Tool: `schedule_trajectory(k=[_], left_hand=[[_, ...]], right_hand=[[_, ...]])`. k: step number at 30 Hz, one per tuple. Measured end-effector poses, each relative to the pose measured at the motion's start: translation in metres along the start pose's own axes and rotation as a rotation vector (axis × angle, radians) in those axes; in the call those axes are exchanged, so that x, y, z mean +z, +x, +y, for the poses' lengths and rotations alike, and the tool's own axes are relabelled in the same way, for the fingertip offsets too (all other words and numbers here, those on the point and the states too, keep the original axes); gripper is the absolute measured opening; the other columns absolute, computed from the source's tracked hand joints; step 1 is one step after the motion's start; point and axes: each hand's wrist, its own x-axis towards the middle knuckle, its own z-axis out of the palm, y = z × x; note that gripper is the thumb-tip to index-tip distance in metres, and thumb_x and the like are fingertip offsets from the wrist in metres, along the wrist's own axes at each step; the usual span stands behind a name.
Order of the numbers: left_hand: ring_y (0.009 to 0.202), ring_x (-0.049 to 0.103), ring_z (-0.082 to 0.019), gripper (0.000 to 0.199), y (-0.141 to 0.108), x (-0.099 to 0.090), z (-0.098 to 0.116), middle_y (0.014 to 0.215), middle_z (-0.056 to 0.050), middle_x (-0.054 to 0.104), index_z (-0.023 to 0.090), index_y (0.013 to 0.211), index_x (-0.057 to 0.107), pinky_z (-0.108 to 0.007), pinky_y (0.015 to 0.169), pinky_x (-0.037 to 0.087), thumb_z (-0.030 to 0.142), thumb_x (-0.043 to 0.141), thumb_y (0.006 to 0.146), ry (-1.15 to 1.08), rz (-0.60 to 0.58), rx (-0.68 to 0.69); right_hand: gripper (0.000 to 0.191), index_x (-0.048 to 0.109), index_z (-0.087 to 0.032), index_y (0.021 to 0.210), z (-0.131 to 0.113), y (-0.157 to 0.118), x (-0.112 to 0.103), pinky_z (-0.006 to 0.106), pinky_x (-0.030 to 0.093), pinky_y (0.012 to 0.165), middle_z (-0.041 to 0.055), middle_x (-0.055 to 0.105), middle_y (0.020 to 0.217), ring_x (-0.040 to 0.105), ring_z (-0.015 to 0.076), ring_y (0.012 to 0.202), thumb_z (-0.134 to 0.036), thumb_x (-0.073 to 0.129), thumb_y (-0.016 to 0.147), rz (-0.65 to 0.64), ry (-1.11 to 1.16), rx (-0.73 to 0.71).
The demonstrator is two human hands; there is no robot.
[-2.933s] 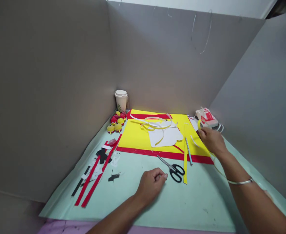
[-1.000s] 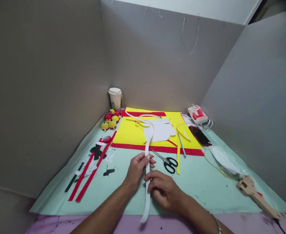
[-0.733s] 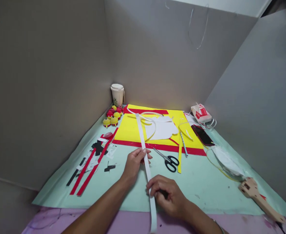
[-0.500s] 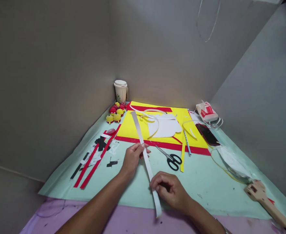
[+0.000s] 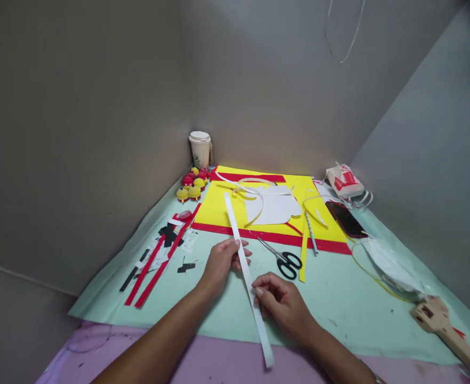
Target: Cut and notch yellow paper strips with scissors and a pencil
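A long white paper strip [image 5: 245, 269] slants across the middle, its far end over the yellow sheet and its near end over the lilac cover. My left hand [image 5: 223, 262] pinches it near the middle, thumb on top and fingers underneath. Lower down, my right hand [image 5: 278, 298] has its curled thumb and fingertips closed at the strip's right edge. Black-handled scissors [image 5: 286, 261] lie just beyond my right hand, blades pointing away to the left. A narrow yellow paper strip [image 5: 303, 261] lies beside them, with a patterned pencil [image 5: 311, 234] to its right.
Yellow sheets [image 5: 214, 205] with red strips, curled strips and white paper [image 5: 272, 208] lie ahead. Red strips [image 5: 150, 282] and black scraps are at left. A lidded cup [image 5: 200, 148] stands behind red-yellow round pieces [image 5: 188, 188]. At right are a phone [image 5: 345, 220], face mask [image 5: 390, 266] and beige tool [image 5: 432, 314].
The white strip's far end has dropped a little and shifted right, and it looks straighter. My right hand has moved slightly up and right along it. The whole view has shifted a little.
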Motion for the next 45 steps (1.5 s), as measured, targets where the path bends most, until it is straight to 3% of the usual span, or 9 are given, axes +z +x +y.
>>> schedule_trajectory(k=[10,15,20,24,29,32,36,39,45], left_hand=[[0.056,0.063,-0.014,0.034,-0.017,0.003,-0.004,0.074,-0.009,0.070,0.009,0.095,0.068,-0.023,0.053,0.046,0.038,0.063,0.079,0.009,-0.070,-0.046],[0.052,0.059,-0.012,0.032,-0.020,0.007,-0.007,0.072,-0.008,0.070,0.009,0.094,0.067,-0.023,0.052,0.046,0.038,0.062,0.081,0.058,-0.142,-0.051],[0.054,0.059,-0.013,0.031,-0.018,0.004,-0.006,0.071,-0.007,0.068,0.010,0.092,0.068,-0.023,0.053,0.045,0.038,0.062,0.081,0.064,-0.120,-0.038],[0.054,0.057,-0.012,0.030,-0.015,-0.001,-0.002,0.073,-0.007,0.069,0.010,0.091,0.067,-0.023,0.053,0.043,0.037,0.062,0.079,0.076,-0.061,-0.003],[0.056,0.056,-0.013,0.031,-0.011,-0.006,0.000,0.072,-0.007,0.068,0.010,0.091,0.066,-0.023,0.054,0.041,0.038,0.061,0.079,0.075,-0.023,-0.009],[0.060,0.058,-0.014,0.030,-0.009,-0.008,0.000,0.073,-0.007,0.068,0.011,0.091,0.065,-0.025,0.058,0.043,0.039,0.061,0.080,0.084,-0.034,0.012],[0.062,0.060,-0.015,0.026,-0.006,-0.013,0.000,0.073,-0.007,0.067,0.012,0.087,0.064,-0.025,0.060,0.045,0.038,0.060,0.082,0.108,-0.048,0.028],[0.063,0.060,-0.015,0.024,-0.004,-0.015,-0.001,0.074,-0.006,0.067,0.014,0.084,0.062,-0.027,0.063,0.048,0.038,0.061,0.083,0.082,-0.050,0.043],[0.070,0.066,-0.017,0.023,-0.002,-0.015,0.000,0.085,-0.010,0.071,0.014,0.082,0.059,-0.030,0.069,0.053,0.037,0.060,0.085,0.007,0.009,0.091]], right_hand=[[0.019,0.064,-0.020,0.091,0.007,0.005,-0.002,0.025,0.042,0.059,-0.0005,0.058,0.076,0.050,0.0136,0.063,-0.038,0.063,0.087,0.189,-0.121,-0.089],[0.024,0.061,-0.021,0.096,0.003,0.008,0.001,0.025,0.042,0.058,-0.0024,0.057,0.072,0.050,0.0139,0.061,-0.041,0.066,0.084,0.158,-0.059,-0.032],[0.016,0.060,-0.021,0.093,0.006,0.006,0.005,0.024,0.044,0.058,-0.0010,0.061,0.076,0.055,0.0133,0.063,-0.033,0.065,0.085,0.126,-0.129,-0.041],[0.014,0.060,-0.020,0.095,0.003,0.007,-0.001,0.023,0.048,0.055,-0.0002,0.064,0.075,0.059,0.0133,0.061,-0.031,0.053,0.093,0.127,-0.393,-0.172],[0.019,0.066,-0.019,0.104,-0.028,0.057,-0.025,0.031,0.052,0.077,0.0076,0.069,0.097,0.064,0.0198,0.087,-0.022,0.051,0.092,0.200,-0.712,-0.360],[0.034,0.065,-0.020,0.115,-0.042,0.106,-0.037,0.038,0.044,0.099,0.0121,0.063,0.121,0.055,0.0245,0.115,-0.009,0.051,0.087,0.195,-0.856,-0.442],[0.024,0.072,-0.017,0.093,-0.044,0.151,-0.045,0.037,0.047,0.093,0.0142,0.067,0.116,0.057,0.0264,0.111,-0.004,0.056,0.080,0.169,-0.985,-0.500],[0.015,0.071,-0.019,0.078,-0.057,0.160,-0.056,0.033,0.049,0.087,0.0102,0.072,0.098,0.062,0.0233,0.099,-0.008,0.060,0.081,0.198,-1.007,-0.582],[0.019,0.063,-0.021,0.107,-0.126,0.141,-0.098,0.036,0.052,0.083,0.0080,0.069,0.105,0.065,0.0199,0.092,-0.028,0.049,0.096,0.595,-0.874,-0.752]])
